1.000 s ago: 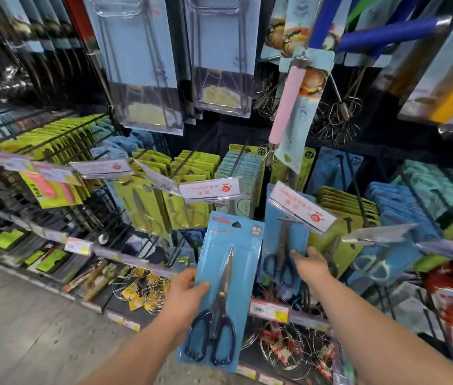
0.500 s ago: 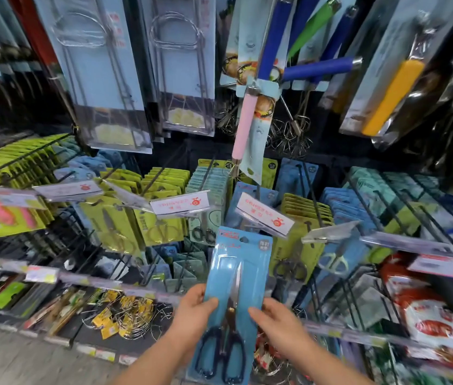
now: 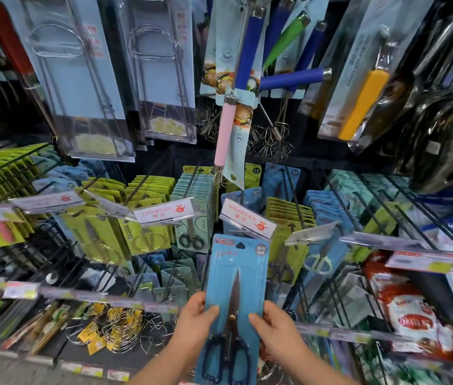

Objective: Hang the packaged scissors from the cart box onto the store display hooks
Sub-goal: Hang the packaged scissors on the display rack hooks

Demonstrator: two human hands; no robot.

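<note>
Our left hand (image 3: 196,320) pinches the left edge of the scissors pack (image 3: 236,273), thumb on its front, and our right hand (image 3: 272,326) pinches the right edge the same way. The pack stands upright between them, blades pointing up. Its top is just below a price tag (image 3: 247,219), and yellow packs (image 3: 289,215) hang just beyond to the right.
</note>
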